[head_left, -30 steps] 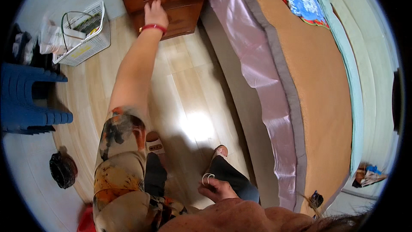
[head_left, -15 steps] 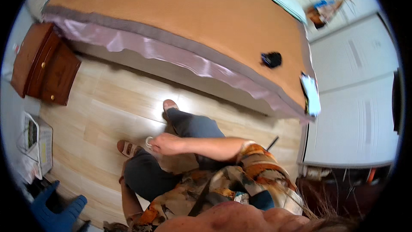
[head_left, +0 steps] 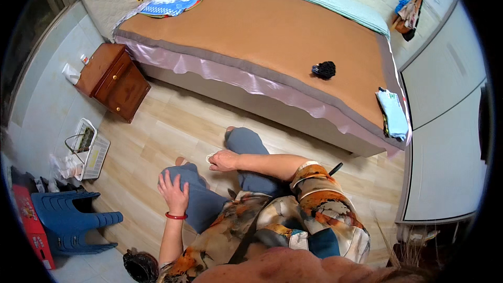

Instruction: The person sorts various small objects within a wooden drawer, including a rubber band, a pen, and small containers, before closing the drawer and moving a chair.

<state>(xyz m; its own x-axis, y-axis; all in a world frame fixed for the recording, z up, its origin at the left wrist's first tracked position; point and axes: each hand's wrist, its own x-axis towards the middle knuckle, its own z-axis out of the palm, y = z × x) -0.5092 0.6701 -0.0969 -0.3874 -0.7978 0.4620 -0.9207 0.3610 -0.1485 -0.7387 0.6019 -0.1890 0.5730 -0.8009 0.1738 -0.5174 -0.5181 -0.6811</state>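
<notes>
My left hand [head_left: 174, 193] lies on my left knee in grey trousers [head_left: 201, 205], its fingers spread and nothing in it. A red bangle [head_left: 176, 216] circles that wrist. Held out over the gap between my knees, my right hand [head_left: 224, 160] is closed on a small white ring-shaped thing [head_left: 209, 158], part of which pokes out past the fingertips. Its exact kind is too small to tell. Beyond my knees stands a bed with a brown mat [head_left: 251, 29]. On the mat lie a black bundle [head_left: 326, 70] and folded light-blue cloth [head_left: 392, 112].
Left of the bed is a brown nightstand [head_left: 123, 86]. A white plastic basket [head_left: 98, 154] and stacked blue stools [head_left: 68, 212] stand along the left wall, with a black-lined bin [head_left: 140, 266] nearer me. A white wardrobe [head_left: 445, 126] rises at the right.
My left hand has come up from beside my leg onto the knee. My right hand still grips the white ring-shaped thing. The view has shifted, showing more of the left wall and stools.
</notes>
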